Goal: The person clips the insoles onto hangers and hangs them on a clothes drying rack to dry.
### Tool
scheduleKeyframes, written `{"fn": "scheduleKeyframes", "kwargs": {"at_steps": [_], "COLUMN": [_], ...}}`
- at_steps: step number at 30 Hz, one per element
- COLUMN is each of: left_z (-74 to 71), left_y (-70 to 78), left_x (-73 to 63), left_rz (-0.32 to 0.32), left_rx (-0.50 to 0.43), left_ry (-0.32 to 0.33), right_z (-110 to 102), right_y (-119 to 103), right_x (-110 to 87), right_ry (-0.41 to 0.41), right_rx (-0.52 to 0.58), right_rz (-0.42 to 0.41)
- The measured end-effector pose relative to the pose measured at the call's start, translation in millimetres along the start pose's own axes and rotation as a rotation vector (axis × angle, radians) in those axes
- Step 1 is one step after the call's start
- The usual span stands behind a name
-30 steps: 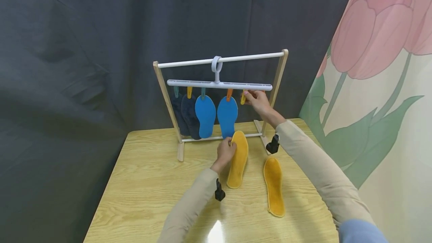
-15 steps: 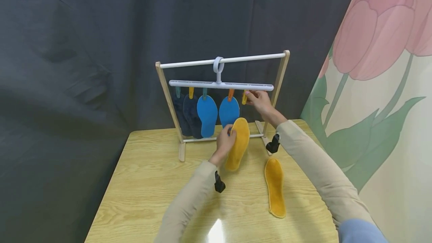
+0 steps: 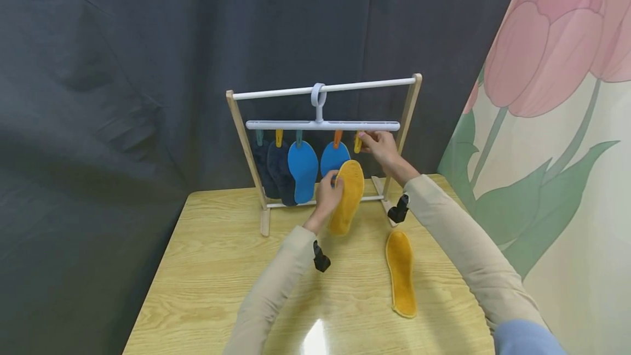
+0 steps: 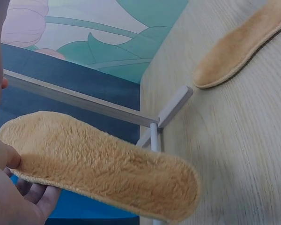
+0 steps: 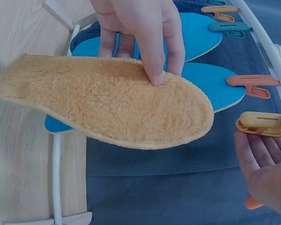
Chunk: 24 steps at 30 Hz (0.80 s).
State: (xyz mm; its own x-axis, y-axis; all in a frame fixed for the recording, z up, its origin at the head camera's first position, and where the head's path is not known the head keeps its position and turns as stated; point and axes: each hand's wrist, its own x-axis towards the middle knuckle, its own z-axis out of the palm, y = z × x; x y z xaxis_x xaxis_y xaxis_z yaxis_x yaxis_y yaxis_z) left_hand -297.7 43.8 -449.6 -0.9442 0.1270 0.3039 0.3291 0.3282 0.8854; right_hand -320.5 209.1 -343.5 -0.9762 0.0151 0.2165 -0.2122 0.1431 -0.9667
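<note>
My left hand [image 3: 328, 195] pinches a fuzzy yellow insole [image 3: 349, 199] by its long edge, thumb on the fleece side, and holds it up off the table. In the right wrist view the insole's wide end points toward a yellow clothespin [image 5: 260, 123]. My right hand [image 3: 383, 152] pinches that clothespin, which hangs under the white hanger bar [image 3: 296, 125]. Two blue insoles [image 3: 303, 171] hang left of it, one from an orange clip [image 5: 253, 80], partly covered by the yellow insole. A second yellow insole [image 3: 401, 274] lies on the table at the right.
The hanger hangs by its loop [image 3: 318, 95] from a wooden rack [image 3: 241, 141] with white rods. Two dark insoles [image 3: 281, 171] are clipped at the bar's left end. Behind the table [image 3: 207, 278] is a dark curtain [image 3: 123, 97]; a tulip mural [image 3: 537, 125] stands at the right.
My left hand has lifted the yellow insole from near the table up toward the bar, in front of the right blue insole. My right hand keeps its grip on the yellow clothespin.
</note>
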Motion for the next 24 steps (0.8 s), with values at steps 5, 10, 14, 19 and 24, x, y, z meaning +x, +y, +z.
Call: {"fn": "scheduleKeyframes", "kwargs": {"at_steps": [5,10,14,19,24], "left_z": [-1.2,-1.1,-1.7,-3.3,-4.3], "left_y": [6.3,13.3,17.5,22.0,25.7], "left_x": [0.4,3.3,5.3,6.6,7.8], "left_rz": [-0.016,-0.038,-0.061,-0.041,-0.024], "left_rx": [-0.022,-0.003,-0.005,-0.026,-0.038], "left_ry": [-0.007,0.027,0.037,0.02,0.009], "right_z": [-2.3,-2.5,-0.8,1.0,2.0], "right_y": [-4.9,-7.3,-7.5,-6.2,-6.9], "right_x": [-2.5,-3.0,-3.6,-2.9,-3.1], "right_ry": [-0.006,-0.007,-0.007,0.008,0.02], "right_rx": [-0.01,-0.016,-0.034,-0.023,-0.018], "right_rz": [0.041,0.05,0.046,0.028,0.02]}}
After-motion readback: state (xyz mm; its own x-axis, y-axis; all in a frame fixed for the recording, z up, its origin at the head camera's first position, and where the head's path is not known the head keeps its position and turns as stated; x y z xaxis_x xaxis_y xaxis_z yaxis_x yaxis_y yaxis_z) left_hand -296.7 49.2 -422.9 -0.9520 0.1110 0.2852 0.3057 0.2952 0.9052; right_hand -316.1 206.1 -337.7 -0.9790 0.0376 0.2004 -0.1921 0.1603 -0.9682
